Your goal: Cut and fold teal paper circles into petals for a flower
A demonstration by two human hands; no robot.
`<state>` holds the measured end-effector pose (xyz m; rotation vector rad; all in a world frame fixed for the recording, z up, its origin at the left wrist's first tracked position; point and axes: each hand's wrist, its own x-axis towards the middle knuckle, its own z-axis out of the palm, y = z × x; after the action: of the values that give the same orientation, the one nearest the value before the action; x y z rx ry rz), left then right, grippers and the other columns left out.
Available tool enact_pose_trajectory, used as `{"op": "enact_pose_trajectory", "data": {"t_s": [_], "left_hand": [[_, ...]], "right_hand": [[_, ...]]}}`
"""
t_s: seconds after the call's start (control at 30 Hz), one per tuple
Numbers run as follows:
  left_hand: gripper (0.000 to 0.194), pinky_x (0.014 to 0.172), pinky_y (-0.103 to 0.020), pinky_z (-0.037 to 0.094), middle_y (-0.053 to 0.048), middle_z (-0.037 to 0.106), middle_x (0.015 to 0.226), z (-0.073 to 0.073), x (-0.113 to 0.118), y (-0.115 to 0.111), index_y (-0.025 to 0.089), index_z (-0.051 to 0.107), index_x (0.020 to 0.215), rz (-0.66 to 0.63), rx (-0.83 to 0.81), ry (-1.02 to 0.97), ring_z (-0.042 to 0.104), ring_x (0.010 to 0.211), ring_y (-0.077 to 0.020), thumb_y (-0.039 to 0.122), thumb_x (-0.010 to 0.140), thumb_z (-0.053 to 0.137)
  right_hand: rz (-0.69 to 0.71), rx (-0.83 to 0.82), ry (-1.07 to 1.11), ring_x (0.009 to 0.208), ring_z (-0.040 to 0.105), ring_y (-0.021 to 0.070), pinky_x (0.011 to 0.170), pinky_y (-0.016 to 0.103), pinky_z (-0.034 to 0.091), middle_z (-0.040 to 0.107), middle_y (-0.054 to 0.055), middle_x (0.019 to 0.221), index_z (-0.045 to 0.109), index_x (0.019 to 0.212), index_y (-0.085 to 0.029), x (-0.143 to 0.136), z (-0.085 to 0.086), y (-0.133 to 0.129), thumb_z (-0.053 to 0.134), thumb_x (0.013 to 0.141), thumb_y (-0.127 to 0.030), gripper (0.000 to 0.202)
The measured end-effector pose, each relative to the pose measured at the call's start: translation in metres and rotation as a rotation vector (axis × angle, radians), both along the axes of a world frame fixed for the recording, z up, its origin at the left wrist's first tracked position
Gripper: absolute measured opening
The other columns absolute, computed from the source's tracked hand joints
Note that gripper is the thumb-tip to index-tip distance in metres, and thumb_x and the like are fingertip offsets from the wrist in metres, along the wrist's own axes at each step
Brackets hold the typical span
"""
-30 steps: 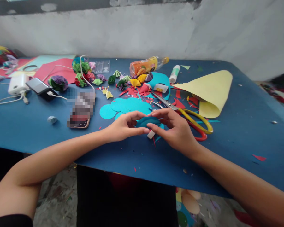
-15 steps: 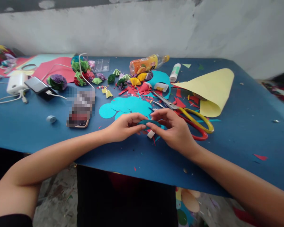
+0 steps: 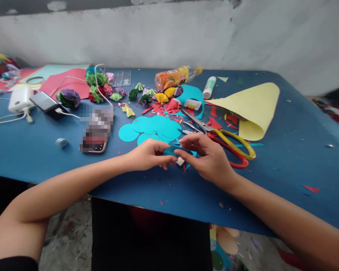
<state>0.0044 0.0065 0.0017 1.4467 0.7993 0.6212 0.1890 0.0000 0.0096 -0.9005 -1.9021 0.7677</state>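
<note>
Between my two hands is a blue paper circle (image 3: 171,151), seen at a slant and partly covered by fingers. My left hand (image 3: 151,154) grips its left side, thumb along the near edge. At the other side, my right hand (image 3: 207,154) pinches it between thumb and fingers. Several flat blue paper circles (image 3: 149,126) overlap on the table just beyond my left hand. Large scissors (image 3: 228,145) with one yellow and one red handle lie beside my right hand, blades pointing away to the left. A small white piece (image 3: 180,162) shows under the held paper.
A phone (image 3: 97,130) lies left of the circles, near a cabled power bank (image 3: 21,98). Behind are folded paper pieces (image 3: 161,98), red scraps (image 3: 158,109), an orange drink bottle (image 3: 173,77) and a glue stick (image 3: 209,87). Curled yellow paper (image 3: 251,107) lies at right.
The paper circle has tilted so more of its face shows. My left hand has dropped slightly and its thumb has shifted lower. My right hand stays nearly in place.
</note>
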Motion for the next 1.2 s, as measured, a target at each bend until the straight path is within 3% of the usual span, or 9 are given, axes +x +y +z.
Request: {"op": "enact_pose_trajectory", "data": {"t_s": [0.2,0.33,0.47,0.7,0.9,1.1,1.2], "left_hand": [[0.015,0.056,-0.018,0.053,-0.003,0.068,0.064,0.004,-0.004,0.001,0.011,0.064,0.075,0.027,0.076,0.033,0.066,0.06,-0.0102,0.025,0.08,0.062],[0.01,0.058,-0.018,0.055,-0.003,0.071,0.069,0.006,-0.004,0.001,0.012,0.065,0.075,0.057,0.112,0.077,0.067,0.064,-0.0111,0.017,0.08,0.058],[0.012,0.06,-0.019,0.056,-0.003,0.071,0.074,0.005,-0.005,0.002,0.013,0.067,0.08,0.046,0.123,0.084,0.068,0.069,-0.0123,0.018,0.081,0.057],[0.026,0.061,-0.022,0.058,-0.007,0.07,0.096,0.0,-0.008,0.008,0.014,0.064,0.104,-0.023,0.132,0.027,0.067,0.088,-0.0169,0.023,0.081,0.058],[0.037,0.064,-0.024,0.057,-0.009,0.068,0.094,0.002,-0.007,0.006,0.012,0.064,0.101,0.036,0.121,-0.069,0.067,0.088,-0.0183,0.043,0.086,0.052],[0.031,0.066,-0.022,0.055,-0.008,0.068,0.092,-0.002,-0.005,0.002,0.012,0.059,0.108,0.083,0.179,-0.037,0.067,0.088,-0.0172,0.031,0.084,0.058],[0.029,0.067,-0.021,0.053,-0.008,0.069,0.092,-0.002,-0.006,0.0,0.012,0.059,0.109,0.085,0.352,0.064,0.066,0.082,-0.0137,0.028,0.085,0.054]], "right_hand": [[0.0,-0.04,-0.082,0.08,0.064,0.0181,0.068,0.029,0.057,0.066,0.003,0.087,0.058,0.095,-0.021,0.002,0.001,0.001,0.071,0.075,-0.033,0.027],[0.033,-0.096,-0.068,0.066,0.065,0.0153,0.063,0.027,0.055,0.066,-0.001,0.076,0.061,0.09,-0.021,0.002,0.002,0.002,0.071,0.074,-0.028,0.02],[-0.011,-0.157,-0.034,0.064,0.067,0.016,0.062,0.028,0.055,0.068,-0.001,0.072,0.064,0.092,-0.021,0.004,0.004,0.003,0.066,0.076,-0.021,0.016],[-0.046,-0.075,-0.112,0.081,0.069,0.0193,0.074,0.034,0.057,0.071,0.002,0.09,0.065,0.1,-0.022,0.009,0.005,0.012,0.05,0.083,-0.014,0.024],[-0.027,-0.027,-0.13,0.077,0.067,0.0181,0.073,0.034,0.057,0.07,0.002,0.087,0.065,0.095,-0.022,0.009,0.008,0.011,0.05,0.085,-0.018,0.018],[-0.004,-0.002,-0.132,0.082,0.065,0.0179,0.072,0.031,0.056,0.067,0.004,0.09,0.064,0.091,-0.023,0.007,0.011,0.007,0.053,0.086,-0.023,0.012],[0.024,-0.05,-0.099,0.084,0.064,0.0187,0.069,0.03,0.057,0.065,0.005,0.091,0.062,0.092,-0.022,0.005,0.012,0.005,0.06,0.083,-0.035,0.017]]}}
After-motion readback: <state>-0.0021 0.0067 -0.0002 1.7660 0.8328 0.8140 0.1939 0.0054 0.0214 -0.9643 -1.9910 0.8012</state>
